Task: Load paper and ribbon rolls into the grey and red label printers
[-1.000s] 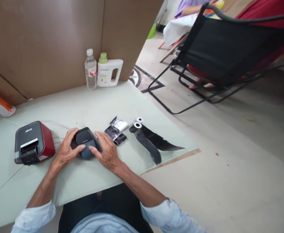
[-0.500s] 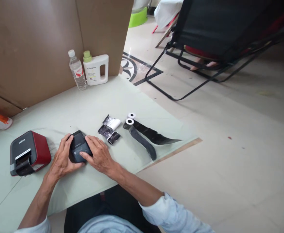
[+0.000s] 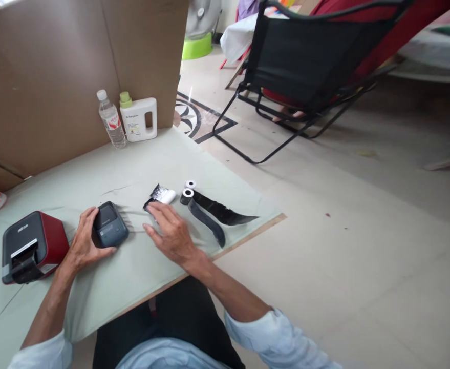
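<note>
A small dark blue-grey portable printer [image 3: 111, 228] lies flat on the covered table. My left hand [image 3: 82, 243] grips it from the left, fingers along its far left side and thumb at its near edge. To its right, my right hand [image 3: 173, 236] is open, palm down, fingers stretched toward a crumpled silvery-black and white wrapper [image 3: 163, 195]. The fingers partly hide the wrapper, and I cannot tell whether they touch it. Beyond that hand stand two small paper rolls, a black-wound one [image 3: 187, 195] and a whiter one [image 3: 190, 184], with dark strips [image 3: 225, 210] trailing right.
A red and black label printer [image 3: 36, 246] stands left of my left hand. A water bottle [image 3: 112, 120] and a white jug [image 3: 138, 120] stand at the back against a brown panel [image 3: 56, 77]. The table's edge [image 3: 248, 233] runs along the right. A black folding chair [image 3: 297, 66] stands beyond.
My right hand has let go of the portable printer and moved right to the crumpled wrapper. My left hand keeps its hold. The whole view has shifted.
</note>
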